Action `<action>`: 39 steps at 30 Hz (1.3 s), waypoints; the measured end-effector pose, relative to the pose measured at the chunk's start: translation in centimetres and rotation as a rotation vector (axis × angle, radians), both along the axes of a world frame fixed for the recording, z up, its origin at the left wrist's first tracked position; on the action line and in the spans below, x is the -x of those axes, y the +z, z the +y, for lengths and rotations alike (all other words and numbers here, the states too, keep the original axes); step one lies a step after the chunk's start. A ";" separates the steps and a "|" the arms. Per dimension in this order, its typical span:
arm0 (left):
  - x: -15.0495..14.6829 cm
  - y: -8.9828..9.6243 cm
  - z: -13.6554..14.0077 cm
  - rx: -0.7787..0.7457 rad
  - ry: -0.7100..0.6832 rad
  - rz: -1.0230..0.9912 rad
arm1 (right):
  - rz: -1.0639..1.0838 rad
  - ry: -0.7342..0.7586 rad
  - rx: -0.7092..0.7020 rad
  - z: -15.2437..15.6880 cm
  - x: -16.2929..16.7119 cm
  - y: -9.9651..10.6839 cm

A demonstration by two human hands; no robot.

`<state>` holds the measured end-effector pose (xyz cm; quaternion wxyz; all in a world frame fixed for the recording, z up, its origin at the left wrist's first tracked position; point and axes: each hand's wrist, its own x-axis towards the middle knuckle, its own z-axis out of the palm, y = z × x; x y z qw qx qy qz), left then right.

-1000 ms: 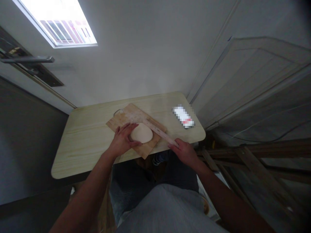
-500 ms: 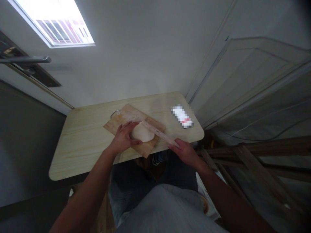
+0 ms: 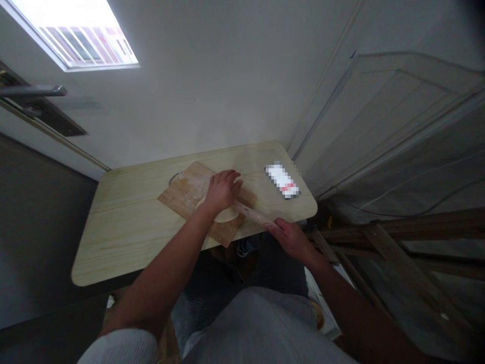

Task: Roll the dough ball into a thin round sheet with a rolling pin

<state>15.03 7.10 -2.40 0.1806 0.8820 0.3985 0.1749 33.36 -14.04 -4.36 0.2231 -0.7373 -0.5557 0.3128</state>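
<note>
A round, flattened piece of dough (image 3: 227, 214) lies on a wooden cutting board (image 3: 223, 234), partly covered by my left hand and forearm. My right hand (image 3: 290, 237) is closed around the near end of a light wooden rolling pin (image 3: 255, 215), which slants across the dough's right side. At its far end, my left hand (image 3: 224, 188) rests over the pin, fingers curved to the right. The palm hides that end of the pin, so its exact grip is partly out of sight.
The board sits on a pale wooden table (image 3: 121, 217) against a white door with a handle (image 3: 38, 91). A phone (image 3: 282, 180) with a blurred screen lies right of the board. Wooden framing (image 3: 397, 263) stands beyond the table's right edge.
My left hand has left the dough's left edge and moved right and away from me, onto the pin's far end. My right hand keeps hold of the rolling pin.
</note>
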 end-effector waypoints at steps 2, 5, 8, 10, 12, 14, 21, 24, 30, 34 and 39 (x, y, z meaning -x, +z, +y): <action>-0.4 -0.5 -0.1 -0.008 -0.015 0.066 | -0.026 -0.004 0.016 -0.1 0.1 -0.1; -0.2 -0.9 -0.5 -0.005 -0.021 0.095 | -0.036 -0.014 0.025 -0.3 0.3 -0.2; 0.0 -1.0 -0.6 0.005 -0.021 0.114 | -0.030 -0.029 0.019 -0.4 0.5 -0.3; -0.2 -1.0 -0.4 0.000 -0.020 0.136 | -0.045 -0.046 0.025 -0.4 0.5 -0.3; -0.6 -1.0 -0.2 -0.019 -0.018 0.163 | -0.075 -0.071 0.042 -0.4 0.6 -0.3; -1.1 -1.0 0.0 -0.038 -0.017 0.182 | -0.110 -0.094 0.060 -0.3 0.5 -0.3; -2.5 -0.9 0.7 -0.041 -0.011 0.188 | -0.136 -0.174 0.099 -0.6 -0.1 -0.7; -3.0 -1.2 1.1 -0.051 -0.002 0.184 | -0.084 -0.203 0.100 -0.7 -0.3 -0.7; -3.0 -1.4 0.8 -0.086 0.022 0.171 | 0.004 -0.248 0.079 -1.0 -0.5 -0.7; -1.9 -1.2 -0.3 -0.081 0.047 0.125 | 0.046 -0.254 0.054 -1.2 -0.2 -0.8; -0.1 -0.6 -1.9 -0.072 0.060 0.131 | 0.059 -0.244 0.026 -1.6 0.5 -0.9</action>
